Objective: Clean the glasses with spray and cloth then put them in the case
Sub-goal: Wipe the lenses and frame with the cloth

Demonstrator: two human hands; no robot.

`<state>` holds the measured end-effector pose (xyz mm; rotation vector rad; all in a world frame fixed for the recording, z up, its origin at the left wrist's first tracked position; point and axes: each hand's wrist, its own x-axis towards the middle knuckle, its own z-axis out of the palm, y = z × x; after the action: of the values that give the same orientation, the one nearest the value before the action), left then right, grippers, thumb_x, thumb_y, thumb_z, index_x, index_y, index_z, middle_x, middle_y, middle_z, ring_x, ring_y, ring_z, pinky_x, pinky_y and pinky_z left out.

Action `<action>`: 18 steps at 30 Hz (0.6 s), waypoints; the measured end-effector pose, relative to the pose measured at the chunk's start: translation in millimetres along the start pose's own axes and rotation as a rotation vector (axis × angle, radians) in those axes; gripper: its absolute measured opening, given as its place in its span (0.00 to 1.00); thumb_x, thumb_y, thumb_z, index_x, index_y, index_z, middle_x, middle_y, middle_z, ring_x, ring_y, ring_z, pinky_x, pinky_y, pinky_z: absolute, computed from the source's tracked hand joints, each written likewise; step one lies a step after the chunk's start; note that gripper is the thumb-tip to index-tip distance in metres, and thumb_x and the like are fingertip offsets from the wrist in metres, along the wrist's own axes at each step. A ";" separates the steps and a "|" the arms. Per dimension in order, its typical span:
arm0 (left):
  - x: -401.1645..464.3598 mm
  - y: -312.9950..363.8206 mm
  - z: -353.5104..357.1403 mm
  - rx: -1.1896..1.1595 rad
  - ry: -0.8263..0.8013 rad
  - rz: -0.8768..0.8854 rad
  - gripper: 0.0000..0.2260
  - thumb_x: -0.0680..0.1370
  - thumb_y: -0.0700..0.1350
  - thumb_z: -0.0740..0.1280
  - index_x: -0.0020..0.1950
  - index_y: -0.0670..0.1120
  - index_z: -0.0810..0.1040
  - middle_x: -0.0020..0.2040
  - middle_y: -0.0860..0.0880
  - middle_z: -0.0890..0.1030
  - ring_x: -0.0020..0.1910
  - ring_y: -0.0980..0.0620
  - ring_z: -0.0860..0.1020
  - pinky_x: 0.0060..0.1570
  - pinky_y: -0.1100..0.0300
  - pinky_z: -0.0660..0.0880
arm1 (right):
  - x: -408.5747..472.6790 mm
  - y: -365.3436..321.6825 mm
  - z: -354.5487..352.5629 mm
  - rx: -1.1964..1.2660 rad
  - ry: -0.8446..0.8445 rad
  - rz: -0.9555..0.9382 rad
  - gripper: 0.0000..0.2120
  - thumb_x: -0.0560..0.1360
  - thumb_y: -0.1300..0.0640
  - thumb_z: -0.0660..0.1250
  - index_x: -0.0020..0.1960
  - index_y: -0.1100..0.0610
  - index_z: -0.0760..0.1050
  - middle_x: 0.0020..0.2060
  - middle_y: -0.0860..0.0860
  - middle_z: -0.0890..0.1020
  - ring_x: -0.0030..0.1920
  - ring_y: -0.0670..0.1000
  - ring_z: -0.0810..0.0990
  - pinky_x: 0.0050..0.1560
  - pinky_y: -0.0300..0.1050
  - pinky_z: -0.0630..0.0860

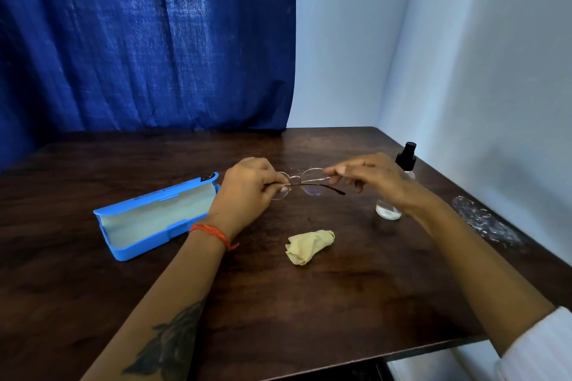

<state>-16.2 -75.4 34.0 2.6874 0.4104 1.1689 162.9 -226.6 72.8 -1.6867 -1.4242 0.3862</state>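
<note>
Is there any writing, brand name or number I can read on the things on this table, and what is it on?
None can be read.
Blue case: a small dark badge at the corner of its open lid, too small and blurred to read.
Same lid: a row of faint raised marks along the edge, illegible.
Spray bottle: no label visible on its clear body.
Yellow cloth, glasses: no print visible.

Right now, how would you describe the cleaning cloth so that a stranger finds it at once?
Start at the dark wooden table by the blue curtain. The cloth lies crumpled near the middle, closer to the person than the glasses held in both hands, between the open blue case and the spray bottle. It is the only pale yellow, soft item, with zigzag edges.
</note>
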 end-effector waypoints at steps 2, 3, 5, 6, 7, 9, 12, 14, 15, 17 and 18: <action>0.0 2.0 1.3 0.046 0.031 0.041 0.05 0.67 0.43 0.71 0.41 0.44 0.84 0.35 0.47 0.81 0.37 0.47 0.77 0.37 0.60 0.73 | 1.2 0.2 4.3 -0.292 0.030 -0.128 0.10 0.72 0.54 0.70 0.52 0.54 0.82 0.36 0.38 0.79 0.37 0.34 0.76 0.37 0.26 0.68; 0.0 2.9 2.0 0.072 0.043 0.061 0.05 0.67 0.43 0.71 0.40 0.44 0.84 0.34 0.47 0.80 0.36 0.47 0.77 0.37 0.63 0.70 | 3.3 1.5 7.6 -0.418 0.053 -0.199 0.12 0.71 0.54 0.72 0.53 0.54 0.81 0.35 0.38 0.76 0.36 0.36 0.75 0.37 0.26 0.67; -0.2 4.0 4.0 0.116 0.060 0.088 0.05 0.68 0.43 0.70 0.39 0.44 0.84 0.33 0.48 0.80 0.34 0.48 0.77 0.35 0.66 0.67 | 8.3 2.7 13.5 -0.574 0.104 -0.280 0.12 0.69 0.54 0.73 0.52 0.53 0.82 0.36 0.42 0.74 0.35 0.40 0.73 0.39 0.34 0.69; -0.7 4.4 5.1 0.125 0.070 0.102 0.04 0.68 0.42 0.70 0.39 0.44 0.84 0.33 0.48 0.80 0.34 0.48 0.76 0.35 0.66 0.66 | 10.6 3.7 15.6 -0.626 0.125 -0.310 0.10 0.69 0.55 0.73 0.51 0.53 0.82 0.38 0.45 0.76 0.37 0.44 0.75 0.40 0.39 0.72; -1.5 4.6 6.4 0.129 0.081 0.119 0.03 0.68 0.41 0.71 0.39 0.44 0.84 0.33 0.48 0.79 0.34 0.48 0.76 0.35 0.66 0.67 | 12.5 5.1 17.7 -0.663 0.142 -0.344 0.08 0.69 0.55 0.73 0.48 0.53 0.83 0.39 0.48 0.78 0.39 0.48 0.76 0.41 0.43 0.74; -3.5 4.6 8.1 0.137 0.096 0.151 0.03 0.67 0.39 0.73 0.40 0.42 0.84 0.33 0.47 0.80 0.34 0.48 0.76 0.34 0.65 0.69 | 14.0 6.2 20.9 -0.699 0.170 -0.390 0.07 0.69 0.52 0.73 0.45 0.53 0.83 0.42 0.50 0.81 0.44 0.52 0.78 0.43 0.46 0.76; -5.6 3.1 10.1 0.158 0.121 0.173 0.05 0.66 0.35 0.74 0.41 0.40 0.83 0.33 0.45 0.80 0.34 0.47 0.77 0.31 0.60 0.74 | 13.7 9.1 27.1 -0.791 0.218 -0.444 0.10 0.68 0.48 0.72 0.43 0.54 0.84 0.43 0.50 0.80 0.44 0.52 0.76 0.40 0.43 0.72; -6.3 1.2 12.2 0.165 0.133 0.177 0.05 0.67 0.34 0.74 0.41 0.39 0.83 0.33 0.44 0.80 0.33 0.46 0.77 0.30 0.58 0.75 | 14.4 12.2 31.6 -0.856 0.247 -0.476 0.09 0.66 0.52 0.75 0.42 0.57 0.83 0.42 0.52 0.79 0.43 0.54 0.75 0.37 0.43 0.73; -6.9 0.4 14.0 0.172 0.135 0.179 0.04 0.67 0.34 0.73 0.41 0.39 0.83 0.33 0.44 0.79 0.33 0.46 0.76 0.30 0.58 0.75 | 14.1 14.2 34.3 -0.890 0.271 -0.493 0.08 0.65 0.55 0.76 0.41 0.58 0.83 0.42 0.53 0.79 0.41 0.54 0.75 0.36 0.42 0.72; -8.4 -1.5 18.4 0.191 0.127 0.178 0.04 0.68 0.34 0.71 0.41 0.39 0.83 0.33 0.44 0.79 0.33 0.45 0.76 0.30 0.58 0.75 | 13.6 19.6 40.7 -0.956 0.311 -0.519 0.06 0.65 0.57 0.76 0.39 0.59 0.82 0.39 0.54 0.78 0.38 0.54 0.75 0.34 0.39 0.67; -9.1 -2.8 21.0 0.203 0.112 0.176 0.04 0.68 0.33 0.71 0.41 0.39 0.83 0.33 0.44 0.79 0.33 0.45 0.77 0.30 0.58 0.75 | 13.4 23.3 44.0 -0.983 0.325 -0.533 0.06 0.66 0.58 0.75 0.38 0.60 0.81 0.38 0.54 0.77 0.37 0.53 0.74 0.33 0.39 0.65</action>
<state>-7.2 -76.9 12.8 2.8899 0.3298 1.4016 150.7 -195.5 33.5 -1.8344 -1.8519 -0.9895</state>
